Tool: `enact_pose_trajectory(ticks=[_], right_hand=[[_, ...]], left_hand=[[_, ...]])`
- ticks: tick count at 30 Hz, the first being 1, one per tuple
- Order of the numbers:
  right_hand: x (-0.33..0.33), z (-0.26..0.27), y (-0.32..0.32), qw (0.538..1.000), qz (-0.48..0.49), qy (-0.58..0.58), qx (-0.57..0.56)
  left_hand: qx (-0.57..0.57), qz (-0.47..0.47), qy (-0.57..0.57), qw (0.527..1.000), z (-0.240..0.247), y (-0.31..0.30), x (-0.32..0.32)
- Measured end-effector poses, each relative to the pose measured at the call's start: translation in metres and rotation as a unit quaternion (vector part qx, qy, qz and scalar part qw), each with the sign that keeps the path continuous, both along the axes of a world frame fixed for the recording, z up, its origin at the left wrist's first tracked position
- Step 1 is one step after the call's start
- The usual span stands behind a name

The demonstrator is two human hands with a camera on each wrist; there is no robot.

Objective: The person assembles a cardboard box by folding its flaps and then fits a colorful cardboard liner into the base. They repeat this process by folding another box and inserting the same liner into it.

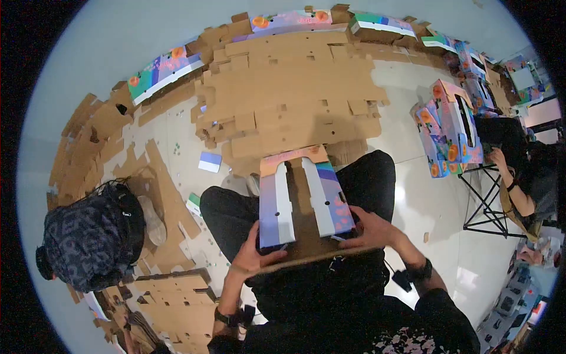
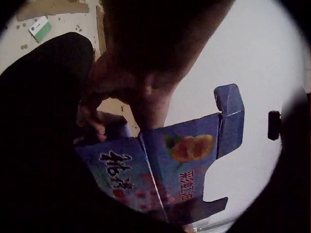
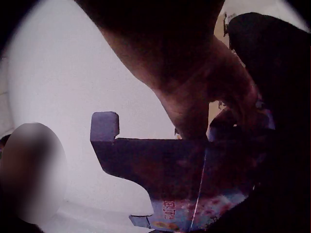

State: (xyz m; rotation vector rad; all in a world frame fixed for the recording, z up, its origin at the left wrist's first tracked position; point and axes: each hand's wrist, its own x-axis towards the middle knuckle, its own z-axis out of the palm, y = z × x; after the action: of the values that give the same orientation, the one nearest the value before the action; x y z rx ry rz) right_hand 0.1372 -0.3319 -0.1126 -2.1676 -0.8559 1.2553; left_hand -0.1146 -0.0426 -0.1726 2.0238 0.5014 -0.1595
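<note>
A partly folded printed cardboard box (image 1: 273, 203) lies across the person's lap, its purple, orange and pink outside around a brown inside. White-edged side flaps leave a long gap down its middle. At the near left corner the left hand (image 1: 252, 257) grips the box, thumb over the edge. The right hand (image 1: 372, 229) holds the near right side, its thumb reaching inside. An unfolded end panel (image 2: 184, 160) with a cut-out edge and a fruit picture stands toward the body in the left wrist view. The right wrist view shows the same panel (image 3: 141, 158) in shadow, below the right hand.
Flattened brown cardboard (image 1: 283, 76) covers the floor ahead. Printed boxes (image 1: 162, 74) line the wall, and more boxes (image 1: 451, 130) are stacked at right by a folding stool (image 1: 492, 203) and another person (image 1: 519, 194). A backpack (image 1: 94, 236) sits at left.
</note>
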Motion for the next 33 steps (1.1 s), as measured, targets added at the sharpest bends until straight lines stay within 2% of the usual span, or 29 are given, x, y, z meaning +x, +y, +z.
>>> enact_pose_trajectory(ticks=[1, 2, 3, 6, 7, 9, 10, 12, 13, 14, 16, 17, 18, 20, 22, 24, 25, 26, 28, 29, 32, 33], right_hand=[[0.01, 0.007, 0.011, 0.997, -0.01, 0.065, -0.04], [0.017, 0.003, 0.013, 0.998, 0.007, 0.065, -0.022], [0.022, -0.005, 0.013, 0.998, 0.024, 0.066, -0.004], [0.022, 0.001, 0.016, 0.998, 0.039, 0.042, 0.006], [0.017, 0.005, 0.014, 0.999, 0.036, 0.03, -0.001], [0.009, -0.021, -0.007, 0.993, -0.007, 0.066, 0.097], [0.01, -0.036, -0.017, 0.985, -0.028, 0.083, 0.146], [0.014, -0.049, -0.031, 0.971, -0.096, 0.163, 0.146], [0.016, -0.056, -0.038, 0.959, -0.131, 0.204, 0.145], [0.021, -0.07, -0.041, 0.939, -0.214, 0.245, 0.113], [0.037, -0.083, -0.029, 0.871, -0.371, 0.318, 0.047], [0.032, -0.08, -0.017, 0.884, -0.387, 0.258, 0.046], [0.031, -0.09, -0.006, 0.901, -0.353, 0.237, 0.092], [0.034, -0.132, 0.009, 0.923, -0.28, 0.191, 0.184], [0.041, -0.155, 0.015, 0.94, -0.253, 0.164, 0.161], [0.042, -0.161, 0.013, 0.94, -0.258, 0.169, 0.147], [0.037, -0.137, 0.017, 0.932, -0.275, 0.186, 0.145], [0.033, -0.124, 0.019, 0.923, -0.294, 0.204, 0.142], [0.033, -0.148, 0.012, 0.93, -0.282, 0.192, 0.138], [0.036, -0.156, 0.009, 0.933, -0.275, 0.185, 0.138], [0.035, -0.127, 0.018, 0.941, -0.245, 0.191, 0.132], [0.033, -0.123, 0.022, 0.928, -0.278, 0.205, 0.142]], left_hand=[[-0.03, -0.012, 0.026, 0.999, 0.0, 0.007, 0.013], [-0.06, -0.024, 0.053, 0.996, -0.002, 0.013, 0.019], [-0.178, 0.012, 0.043, 0.983, -0.012, 0.018, 0.015], [-0.126, 0.001, 0.138, 0.982, 0.021, 0.02, 0.028], [-0.135, 0.001, 0.107, 0.985, 0.016, 0.02, 0.025], [-0.153, 0.002, 0.043, 0.987, -0.002, 0.018, 0.008], [-0.219, 0.019, 0.013, 0.975, -0.005, 0.019, 0.002], [-0.348, 0.049, -0.046, 0.935, -0.01, 0.022, -0.009], [-0.344, 0.086, -0.031, 0.934, -0.014, 0.025, -0.015], [-0.339, 0.124, -0.016, 0.932, -0.019, 0.029, -0.021], [-0.359, 0.198, 0.023, 0.912, -0.029, 0.032, -0.019], [-0.383, 0.234, 0.046, 0.892, -0.036, 0.033, -0.008], [-0.406, 0.27, 0.067, 0.871, -0.044, 0.032, 0.005], [-0.316, 0.232, 0.011, 0.92, -0.068, 0.024, 0.022], [-0.242, 0.195, -0.017, 0.95, -0.081, 0.017, 0.033], [-0.261, 0.277, -0.037, 0.924, -0.075, 0.013, 0.036], [-0.27, 0.317, -0.046, 0.908, -0.064, 0.011, 0.037], [-0.301, 0.339, -0.106, 0.885, -0.054, 0.01, 0.035], [-0.362, 0.378, -0.221, 0.823, -0.026, 0.005, 0.027], [-0.327, 0.394, -0.238, 0.825, -0.004, 0.002, 0.03], [-0.284, 0.356, -0.336, 0.825, 0.039, -0.005, 0.03], [-0.275, 0.324, -0.352, 0.834, 0.053, -0.007, 0.029]])
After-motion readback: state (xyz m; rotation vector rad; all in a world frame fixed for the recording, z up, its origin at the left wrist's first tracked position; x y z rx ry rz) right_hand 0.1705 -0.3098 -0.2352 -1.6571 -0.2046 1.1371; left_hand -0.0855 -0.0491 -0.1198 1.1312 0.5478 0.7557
